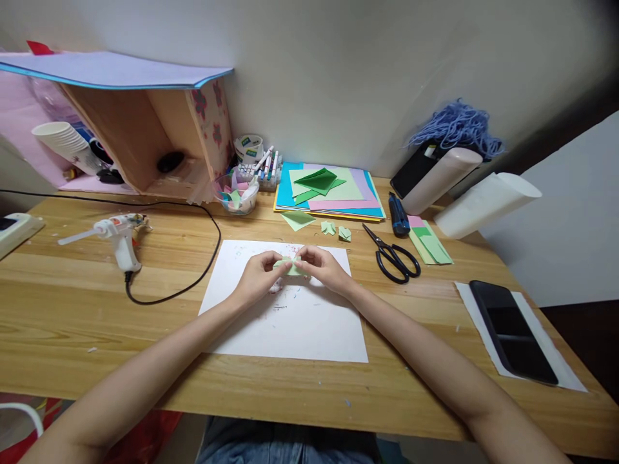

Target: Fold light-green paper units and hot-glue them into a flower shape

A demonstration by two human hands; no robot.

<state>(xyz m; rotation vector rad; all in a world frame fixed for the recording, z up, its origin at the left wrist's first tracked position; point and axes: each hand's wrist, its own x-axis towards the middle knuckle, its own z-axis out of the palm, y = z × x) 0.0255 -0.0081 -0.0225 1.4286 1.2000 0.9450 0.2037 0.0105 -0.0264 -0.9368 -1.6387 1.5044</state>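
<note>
A small light green folded paper (291, 267) is pinched between both my hands above a white sheet (290, 322) on the wooden desk (72, 309). My left hand (261, 274) grips its left end with closed fingers. My right hand (323, 265) grips its right end the same way. Two tiny folded green pieces (329, 227) (344, 234) and a green paper triangle (297, 220) lie just beyond the sheet.
Black scissors (394, 256) lie right of the sheet, a glue gun (118, 235) with its black cord to the left. A stack of coloured paper (329, 190), a marker box (264, 169), a scrap bowl (236, 193), a utility knife (397, 216) and a phone (512, 330) surround them.
</note>
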